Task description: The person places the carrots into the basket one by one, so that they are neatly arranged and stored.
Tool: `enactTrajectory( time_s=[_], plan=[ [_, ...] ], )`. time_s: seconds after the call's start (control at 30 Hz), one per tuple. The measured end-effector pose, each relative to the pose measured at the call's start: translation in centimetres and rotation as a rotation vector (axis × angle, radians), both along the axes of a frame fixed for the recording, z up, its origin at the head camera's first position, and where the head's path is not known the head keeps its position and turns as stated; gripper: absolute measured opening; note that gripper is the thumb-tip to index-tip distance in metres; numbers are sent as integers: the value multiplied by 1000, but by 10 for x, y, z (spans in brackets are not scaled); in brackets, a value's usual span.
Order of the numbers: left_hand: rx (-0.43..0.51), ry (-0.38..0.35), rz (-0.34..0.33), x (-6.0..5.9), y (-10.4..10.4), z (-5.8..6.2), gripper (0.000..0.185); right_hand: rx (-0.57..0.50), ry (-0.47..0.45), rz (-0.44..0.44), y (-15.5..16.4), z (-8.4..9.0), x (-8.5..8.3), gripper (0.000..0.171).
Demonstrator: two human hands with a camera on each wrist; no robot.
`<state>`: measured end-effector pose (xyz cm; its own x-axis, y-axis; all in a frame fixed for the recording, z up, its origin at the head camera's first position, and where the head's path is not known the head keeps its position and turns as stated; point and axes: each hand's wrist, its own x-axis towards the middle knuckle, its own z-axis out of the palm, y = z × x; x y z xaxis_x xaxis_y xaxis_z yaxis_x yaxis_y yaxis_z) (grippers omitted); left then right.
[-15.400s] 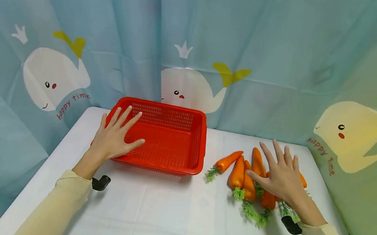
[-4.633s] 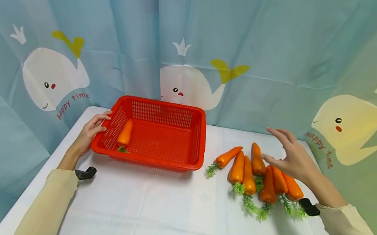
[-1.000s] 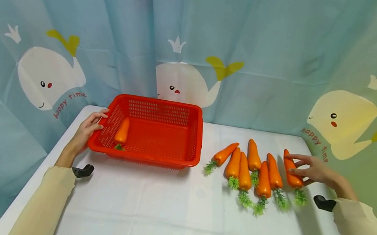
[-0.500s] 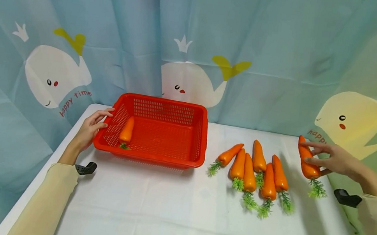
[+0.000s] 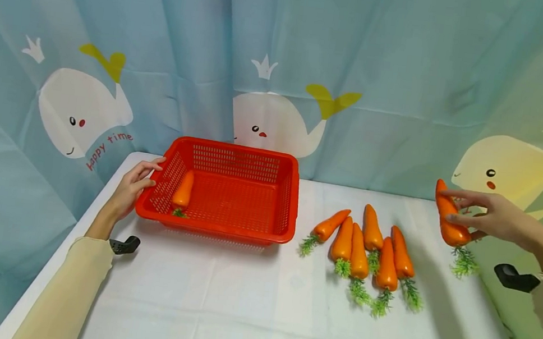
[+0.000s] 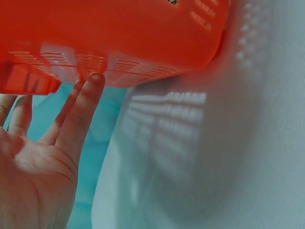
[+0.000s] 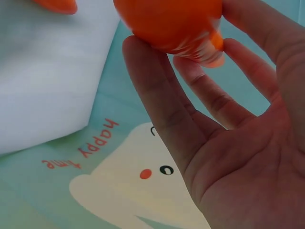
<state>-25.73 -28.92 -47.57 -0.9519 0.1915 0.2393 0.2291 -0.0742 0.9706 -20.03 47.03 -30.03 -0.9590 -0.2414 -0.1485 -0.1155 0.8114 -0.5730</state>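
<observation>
My right hand (image 5: 499, 217) pinches an orange carrot (image 5: 450, 220) between thumb and fingers, up over the right edge of the table. The carrot leans, tip up, with its green leafy top (image 5: 464, 262) hanging below. In the right wrist view the fingertips press the side of the carrot (image 7: 171, 21). My left hand (image 5: 128, 188) holds the left rim of a red plastic basket (image 5: 230, 231); in the left wrist view a digit touches the perforated wall of the basket (image 6: 128, 28). One carrot (image 5: 183, 190) lies inside the basket at its left end.
Several carrots with green tops, among them one carrot (image 5: 401, 253) at the right of the group, lie on the white table (image 5: 233, 312) right of the basket. A blue curtain (image 5: 393, 49) with printed whales hangs close behind and at the sides.
The right hand has lifted the rightmost carrot off the table and carried it up and to the right. Earlier, a carrot came to lie in the basket. The left hand stays on the rim.
</observation>
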Motion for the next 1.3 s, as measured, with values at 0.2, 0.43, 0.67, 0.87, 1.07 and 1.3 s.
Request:
enactTrajectory(
  time_s=[0.2, 0.43, 0.67, 0.87, 1.07, 1.3],
  plan=[
    [-26, 4, -12, -1, -1, -2, 31, 41, 15, 10, -5, 5, -1, 58],
    [-22, 7, -19, -1, -1, -5, 31, 73, 59, 59, -24, 16, -9, 61],
    [-32, 4, -8, 0, -1, -6, 32, 62, 20, 79, -57, 35, -22, 65],
    [-32, 11, -7, -2, 0, -4, 33, -22, -34, 90, -91, 46, -34, 65],
    [-39, 14, -4, -3, 2, -1, 33, -131, -57, 128, -128, 49, -51, 65],
    [-24, -2, 5, -1, 2, -1, 33, -240, -90, 178, -178, 41, -73, 62]
  ],
)
